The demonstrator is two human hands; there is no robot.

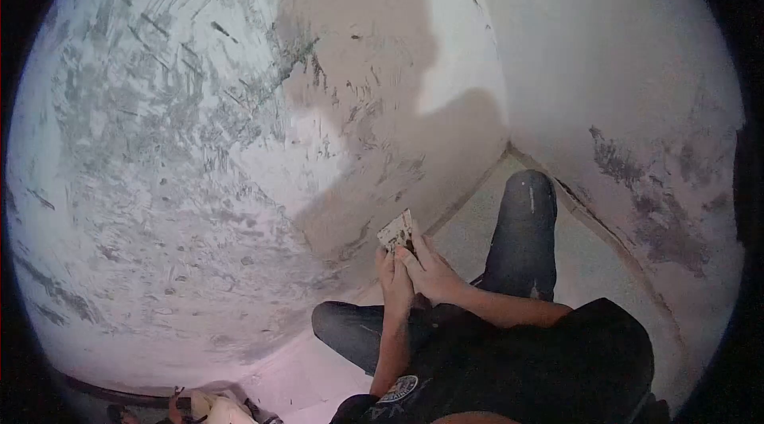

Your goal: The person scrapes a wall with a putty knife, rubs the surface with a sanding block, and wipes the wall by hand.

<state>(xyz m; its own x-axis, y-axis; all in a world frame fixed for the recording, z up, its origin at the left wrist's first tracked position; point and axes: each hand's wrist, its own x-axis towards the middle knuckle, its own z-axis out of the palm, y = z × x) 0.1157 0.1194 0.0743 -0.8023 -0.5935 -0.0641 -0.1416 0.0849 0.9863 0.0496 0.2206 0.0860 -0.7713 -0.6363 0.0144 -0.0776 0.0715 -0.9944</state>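
Observation:
Both of my hands meet in front of the wall, low and right of the middle. Between them is a small flat whitish piece (pixel 395 230) with brown and dark stains, roughly square, its upper part sticking out past the fingers. My left hand (pixel 395 274) is closed on its lower left edge. Fingers of my right hand (pixel 431 269) lie along its right side, with the thumb across the lower front. I cannot tell whether it is a scraper blade or a folded sheet. The patchy white wall (pixel 199 209) stands behind it.
A plain right wall (pixel 589 42), rubbed dark lower down, meets the patchy one in a corner. My bent knees in jeans (pixel 521 241) flank my hands above the pale floor (pixel 469 253). At the bottom left lies a cream-coloured bundle (pixel 219 408) among dark items.

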